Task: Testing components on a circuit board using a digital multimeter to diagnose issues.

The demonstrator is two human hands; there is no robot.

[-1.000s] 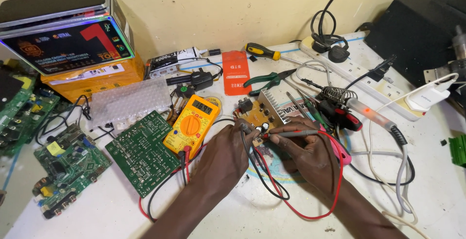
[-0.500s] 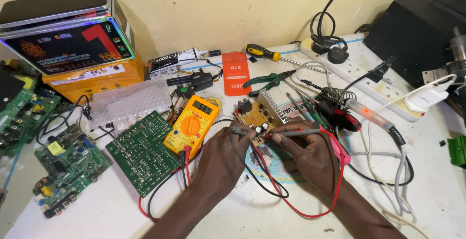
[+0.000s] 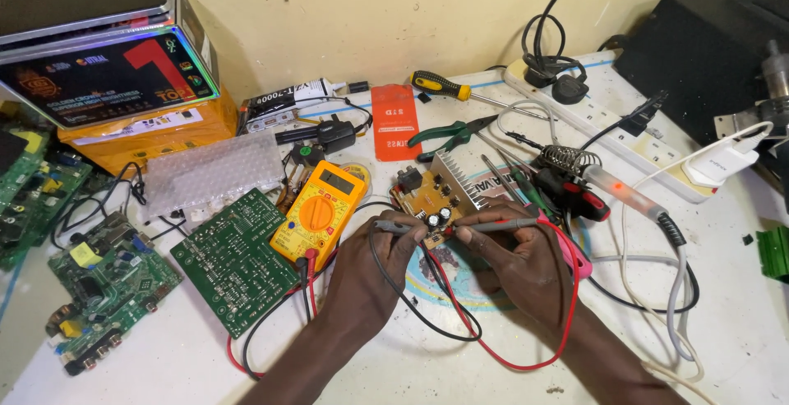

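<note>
Two hands (image 3: 370, 277), two probes (image 3: 393, 226), one multimeter (image 3: 319, 212)

We see the white table (image 3: 460, 372) evenly and fairly brightly lit, with only soft, short shadows under our hands and the cables, and the middle of the frame is sharp enough to show fine parts. A bright sheen runs along the glossy box (image 3: 107, 76) at upper left, while the black case (image 3: 707, 51) at upper right falls into dark shade. Toward the left and right edges we find things slightly stretched and softer.
</note>
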